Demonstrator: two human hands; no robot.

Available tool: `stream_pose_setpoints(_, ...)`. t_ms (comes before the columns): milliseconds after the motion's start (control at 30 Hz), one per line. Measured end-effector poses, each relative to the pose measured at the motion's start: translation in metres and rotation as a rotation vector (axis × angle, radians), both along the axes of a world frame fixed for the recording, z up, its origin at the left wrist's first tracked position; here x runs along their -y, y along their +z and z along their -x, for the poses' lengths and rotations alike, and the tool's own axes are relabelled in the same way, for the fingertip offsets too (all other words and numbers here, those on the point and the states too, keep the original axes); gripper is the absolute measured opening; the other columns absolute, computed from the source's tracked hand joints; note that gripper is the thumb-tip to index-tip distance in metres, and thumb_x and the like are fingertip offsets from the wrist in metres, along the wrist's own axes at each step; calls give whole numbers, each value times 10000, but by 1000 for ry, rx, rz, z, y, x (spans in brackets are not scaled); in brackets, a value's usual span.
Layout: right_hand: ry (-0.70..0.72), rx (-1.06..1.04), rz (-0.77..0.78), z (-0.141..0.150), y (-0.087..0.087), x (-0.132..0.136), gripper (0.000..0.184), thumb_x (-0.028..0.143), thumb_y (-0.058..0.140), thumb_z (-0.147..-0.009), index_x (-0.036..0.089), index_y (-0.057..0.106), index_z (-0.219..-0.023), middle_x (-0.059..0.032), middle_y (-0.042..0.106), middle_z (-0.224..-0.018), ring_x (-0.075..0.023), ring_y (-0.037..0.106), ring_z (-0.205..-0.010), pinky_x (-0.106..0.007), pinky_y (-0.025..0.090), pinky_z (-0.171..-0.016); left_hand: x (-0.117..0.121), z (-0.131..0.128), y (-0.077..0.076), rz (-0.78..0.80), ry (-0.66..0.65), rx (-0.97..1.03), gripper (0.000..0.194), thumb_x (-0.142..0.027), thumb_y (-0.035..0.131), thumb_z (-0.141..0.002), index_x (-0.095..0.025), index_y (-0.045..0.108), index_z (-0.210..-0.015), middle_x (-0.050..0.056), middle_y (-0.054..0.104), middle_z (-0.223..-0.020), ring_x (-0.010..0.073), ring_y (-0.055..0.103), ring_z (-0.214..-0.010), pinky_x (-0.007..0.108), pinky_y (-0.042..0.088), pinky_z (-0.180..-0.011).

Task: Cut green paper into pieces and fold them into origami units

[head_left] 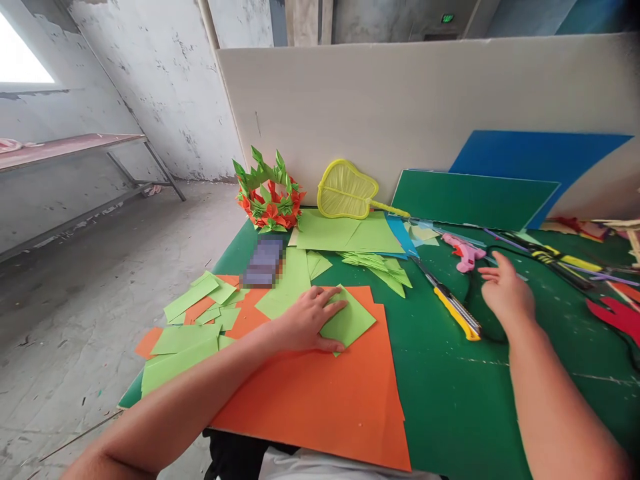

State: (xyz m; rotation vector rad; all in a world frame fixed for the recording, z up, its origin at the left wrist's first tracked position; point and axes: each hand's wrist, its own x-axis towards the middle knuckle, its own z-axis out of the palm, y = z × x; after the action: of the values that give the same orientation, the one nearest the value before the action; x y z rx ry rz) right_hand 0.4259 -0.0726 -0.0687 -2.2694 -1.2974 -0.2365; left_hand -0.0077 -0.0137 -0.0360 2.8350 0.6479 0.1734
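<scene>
My left hand [314, 319] lies on a light green paper square [350, 323], its fingers apart and pressing on the paper. Under the square spreads a large orange sheet [320, 400]. My right hand [507, 293] hovers over the green table with a finger stretched out and nothing visible in it. Closest to that hand is a pink glue gun [465, 252], which it does not touch. A yellow utility knife [456, 310] lies between my two hands, its blade pointing away from me.
A green and orange folded-paper ring [270, 193] stands at the back left, near a blurred phone-like object [263, 261]. Paper scraps [193, 297] lie left. Behind are green sheets [345, 232], folded green pieces [383, 267], a yellow fan [347, 190] and a dark green board [475, 199].
</scene>
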Motion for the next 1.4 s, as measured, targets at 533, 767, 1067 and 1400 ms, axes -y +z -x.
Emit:
stream_pose_setpoints(533,1078,-277,251,218,31,10,110,201,546,-879,249,557,-977,-51,640,-1100,-247,564,-1097,-396,490,-864,-1,-7,2,19,-2,-102,1057,-814,553,-651,-149,354,-1448,178,265,-1527,411,393,-1217,511,322,-1022)
stream_pose_setpoints(767,1126,-333,280,209,30,8,268,384,718,-775,256,575,-962,-56,593,-1180,-271,511,-1176,-400,466,-920,-1,2,7,99,-23,-29,1113,-779,675,-551,-200,359,-1447,149,298,-1516,399,393,-1228,505,314,-1051)
stream_pose_setpoints(1067,1317,-34,180,203,31,4,270,436,531,-926,225,654,-1042,-76,673,-1068,-237,600,-1009,-372,488,-871,-14,14,17,213,-137,110,542,-572,692,-743,-214,626,-1145,106,582,-1167,262,535,-1108,359,448,-955)
stream_pose_setpoints(1400,1192,-100,146,193,32,4,257,280,427,-970,240,680,-1001,-64,714,-955,-220,645,-897,-345,517,-744,-20,19,23,91,-88,59,340,-360,393,-970,-213,699,-966,65,679,-844,178,624,-789,266,443,-697)
